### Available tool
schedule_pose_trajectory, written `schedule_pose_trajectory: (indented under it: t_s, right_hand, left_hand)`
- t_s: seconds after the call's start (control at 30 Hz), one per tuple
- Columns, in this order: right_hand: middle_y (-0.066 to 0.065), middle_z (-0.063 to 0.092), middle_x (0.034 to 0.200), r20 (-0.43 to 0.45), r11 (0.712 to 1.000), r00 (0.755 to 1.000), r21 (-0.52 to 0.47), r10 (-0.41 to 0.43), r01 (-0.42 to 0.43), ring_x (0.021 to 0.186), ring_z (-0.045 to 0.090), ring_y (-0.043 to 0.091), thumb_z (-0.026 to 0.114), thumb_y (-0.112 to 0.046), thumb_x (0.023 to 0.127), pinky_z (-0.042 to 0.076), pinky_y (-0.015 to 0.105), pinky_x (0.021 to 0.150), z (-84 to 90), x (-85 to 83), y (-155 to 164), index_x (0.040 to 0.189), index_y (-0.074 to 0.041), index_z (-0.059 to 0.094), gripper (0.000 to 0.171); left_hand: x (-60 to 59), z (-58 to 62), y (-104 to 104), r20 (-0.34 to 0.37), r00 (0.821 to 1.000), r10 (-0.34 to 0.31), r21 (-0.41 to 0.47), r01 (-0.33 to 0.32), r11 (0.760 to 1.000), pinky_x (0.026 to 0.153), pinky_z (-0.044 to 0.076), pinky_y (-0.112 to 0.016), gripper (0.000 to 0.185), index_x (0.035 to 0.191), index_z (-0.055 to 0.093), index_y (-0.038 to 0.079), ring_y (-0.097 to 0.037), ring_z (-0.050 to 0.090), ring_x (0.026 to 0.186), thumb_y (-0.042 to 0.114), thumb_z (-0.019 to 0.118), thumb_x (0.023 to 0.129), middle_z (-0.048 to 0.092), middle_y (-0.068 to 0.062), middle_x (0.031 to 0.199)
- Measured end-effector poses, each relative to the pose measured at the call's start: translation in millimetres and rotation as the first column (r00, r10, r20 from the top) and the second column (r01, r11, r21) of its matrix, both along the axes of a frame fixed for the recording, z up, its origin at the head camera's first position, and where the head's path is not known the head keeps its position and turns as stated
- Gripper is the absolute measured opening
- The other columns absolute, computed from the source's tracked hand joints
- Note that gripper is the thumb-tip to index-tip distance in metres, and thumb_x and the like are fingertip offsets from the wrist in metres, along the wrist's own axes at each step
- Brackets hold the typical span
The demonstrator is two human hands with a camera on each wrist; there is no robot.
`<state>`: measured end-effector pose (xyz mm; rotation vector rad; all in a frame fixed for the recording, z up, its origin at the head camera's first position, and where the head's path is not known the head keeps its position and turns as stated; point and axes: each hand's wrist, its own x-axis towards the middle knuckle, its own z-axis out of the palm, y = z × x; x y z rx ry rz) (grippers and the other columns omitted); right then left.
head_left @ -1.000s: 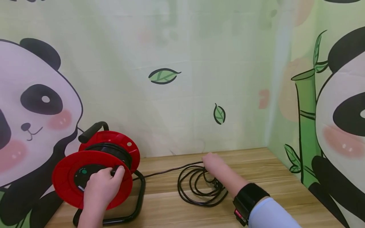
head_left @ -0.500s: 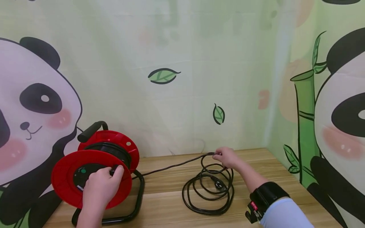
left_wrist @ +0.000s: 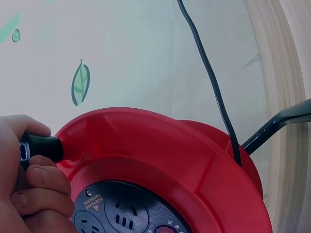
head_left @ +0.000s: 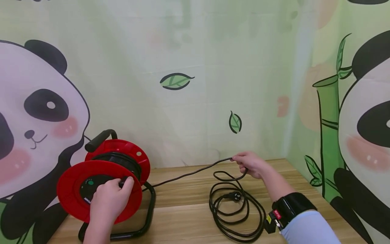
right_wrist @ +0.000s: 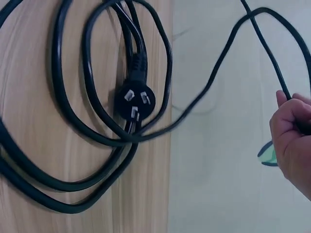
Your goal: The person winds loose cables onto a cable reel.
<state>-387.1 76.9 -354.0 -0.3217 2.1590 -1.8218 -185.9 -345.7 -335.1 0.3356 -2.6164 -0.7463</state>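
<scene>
Black cable (left_wrist: 209, 69) slants rightward and up from the reel (head_left: 71, 184) to the right hand (head_left: 251, 164), which pinches it well apart from the reel, while the left hand (head_left: 109, 200), nearer, curls round the reel's front knob (left_wrist: 46, 149).

Through my head view, a pale green printed backdrop (head_left: 201, 44) spans the frame, turning a corner at the right, where a whitish vertical band (head_left: 297, 88) runs down. I see one panda (head_left: 71, 96) at the left edge, a second panda (head_left: 370, 91) and bamboo stalk (head_left: 330, 152) at the right, two leaves (head_left: 175, 81) near centre, and a wood-grain counter (head_left: 179, 215) below.
</scene>
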Motion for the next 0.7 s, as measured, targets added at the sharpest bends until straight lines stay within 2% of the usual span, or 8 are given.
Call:
schedule_pose_trajectory:
  t_s: [0.07, 0.17, 0.23, 0.3, 0.37, 0.43, 0.53, 0.7]
  right_hand:
    - [-0.002, 0.036, 0.071, -0.022, 1.000, 1.000, 0.031, 0.007, -0.006, 0.054, 0.033, 0.007, 0.058, -0.014, 0.104, 0.032, 0.022, 0.050, 1.4, -1.3, 4.1, 0.126, 0.011, 0.059, 0.034]
    - [-0.002, 0.043, 0.070, -0.166, 0.976, 0.985, 0.216, 0.035, 0.001, 0.053, 0.033, 0.009, 0.066, -0.020, 0.100, 0.033, 0.026, 0.051, 1.0, -3.6, 9.6, 0.115, 0.006, 0.068, 0.030]
    - [-0.002, 0.049, 0.069, -0.294, 0.926, 0.954, 0.374, 0.059, 0.058, 0.056, 0.038, 0.013, 0.071, -0.027, 0.097, 0.036, 0.029, 0.054, -1.2, -6.7, 11.8, 0.099, -0.001, 0.073, 0.026]
    - [-0.002, 0.050, 0.067, -0.418, 0.854, 0.904, 0.500, 0.088, 0.147, 0.058, 0.040, 0.015, 0.072, -0.033, 0.096, 0.036, 0.032, 0.056, -4.5, -10.2, 11.2, 0.078, -0.007, 0.068, 0.032]
    - [-0.002, 0.045, 0.061, -0.506, 0.794, 0.855, 0.563, 0.113, 0.229, 0.059, 0.041, 0.017, 0.072, -0.037, 0.095, 0.036, 0.033, 0.058, -7.9, -13.2, 8.9, 0.066, -0.012, 0.056, 0.042]
    - [-0.002, 0.036, 0.058, -0.558, 0.758, 0.821, 0.587, 0.123, 0.285, 0.054, 0.035, 0.016, 0.071, -0.037, 0.097, 0.032, 0.032, 0.055, -10.5, -14.9, 6.0, 0.063, -0.014, 0.045, 0.048]
    - [-0.002, 0.034, 0.058, -0.594, 0.737, 0.793, 0.595, 0.134, 0.321, 0.053, 0.033, 0.016, 0.068, -0.037, 0.098, 0.031, 0.032, 0.055, -11.8, -15.0, 3.8, 0.063, -0.014, 0.041, 0.050]
    - [-0.001, 0.035, 0.059, -0.603, 0.735, 0.784, 0.598, 0.148, 0.321, 0.054, 0.033, 0.016, 0.066, -0.037, 0.100, 0.031, 0.032, 0.055, -12.9, -14.9, 4.3, 0.065, -0.014, 0.042, 0.049]
  left_hand:
    - [0.1, 0.2, 0.4, -0.009, 1.000, -0.001, 0.001, 0.001, 1.000, 0.060, 0.044, -0.035, 0.050, 0.066, 0.056, 0.010, -0.024, 0.051, 0.057, 0.043, 0.047, 0.102, 0.055, -0.004, 0.057]
    - [0.0, 0.4, 0.8, -0.013, 1.000, 0.001, -0.002, -0.001, 1.000, 0.060, 0.044, -0.035, 0.050, 0.065, 0.055, 0.010, -0.024, 0.051, 0.057, 0.043, 0.047, 0.102, 0.055, -0.004, 0.057]
    - [0.0, -0.6, 0.5, -0.010, 1.000, 0.002, -0.002, -0.002, 1.000, 0.060, 0.044, -0.035, 0.050, 0.065, 0.055, 0.010, -0.024, 0.051, 0.057, 0.043, 0.047, 0.102, 0.055, -0.004, 0.057]
    - [0.0, -0.7, -0.1, -0.008, 1.000, 0.003, -0.001, -0.003, 1.000, 0.060, 0.044, -0.035, 0.050, 0.065, 0.055, 0.010, -0.024, 0.051, 0.057, 0.044, 0.047, 0.102, 0.055, -0.004, 0.056]
    - [0.1, -0.8, -0.5, -0.007, 1.000, 0.002, 0.000, -0.002, 1.000, 0.060, 0.044, -0.035, 0.050, 0.066, 0.055, 0.010, -0.023, 0.051, 0.057, 0.044, 0.047, 0.102, 0.055, -0.004, 0.056]
    - [0.2, -0.3, -0.6, -0.007, 1.000, -0.002, -0.003, 0.002, 1.000, 0.060, 0.043, -0.035, 0.050, 0.066, 0.055, 0.010, -0.023, 0.051, 0.057, 0.044, 0.047, 0.102, 0.055, -0.004, 0.056]
    - [-0.2, 0.8, 0.0, -0.008, 1.000, -0.007, -0.006, 0.007, 1.000, 0.060, 0.043, -0.035, 0.050, 0.066, 0.055, 0.010, -0.023, 0.051, 0.057, 0.043, 0.046, 0.102, 0.055, -0.004, 0.056]
    - [-1.1, 0.4, 0.8, -0.016, 1.000, -0.005, -0.012, 0.005, 1.000, 0.059, 0.043, -0.036, 0.050, 0.065, 0.055, 0.010, -0.024, 0.051, 0.058, 0.042, 0.046, 0.102, 0.055, -0.004, 0.056]
